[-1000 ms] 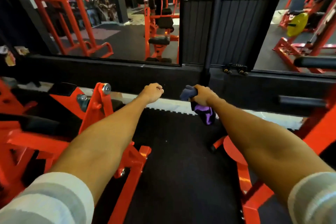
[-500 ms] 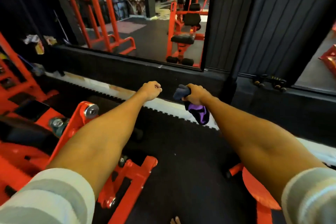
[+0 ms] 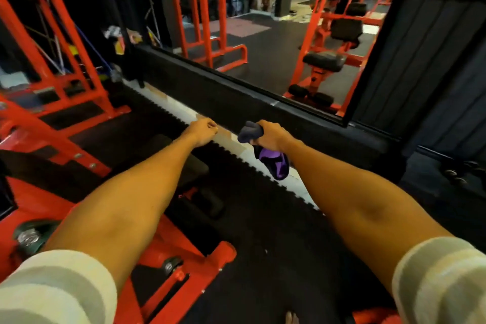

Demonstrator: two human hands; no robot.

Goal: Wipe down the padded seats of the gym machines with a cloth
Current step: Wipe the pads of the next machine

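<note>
At the far left we are looking at a red machine frame (image 3: 52, 60) standing on the black rubber floor (image 3: 276, 258). Below it a black pad (image 3: 184, 166) is lying partly hidden under the left forearm. We are taking it for a seat pad, though the blur is leaving that uncertain.

Both arms are stretching forward, each with a pale striped sleeve pushed up above the elbow. The left hand (image 3: 203, 131) is hanging in the air over the pale floor strip (image 3: 171, 105) that runs along the wall, its fingers curled into a fist around nothing.

Just to its right, and apart from it, the right hand (image 3: 272, 135) is gripping the cloth (image 3: 274, 164). A dark bunch is sticking out of the fist toward the left hand and a purple fold is dangling beneath the wrist. The cloth is touching no pad; it is hanging above the edge of the floor mat.

Beyond the hands, the mirror (image 3: 249, 34) is showing another red machine with a black seat (image 3: 324, 60) and a back pad above it. At the right a dark ribbed wall panel (image 3: 426, 73) is standing beside the mirror.
</note>
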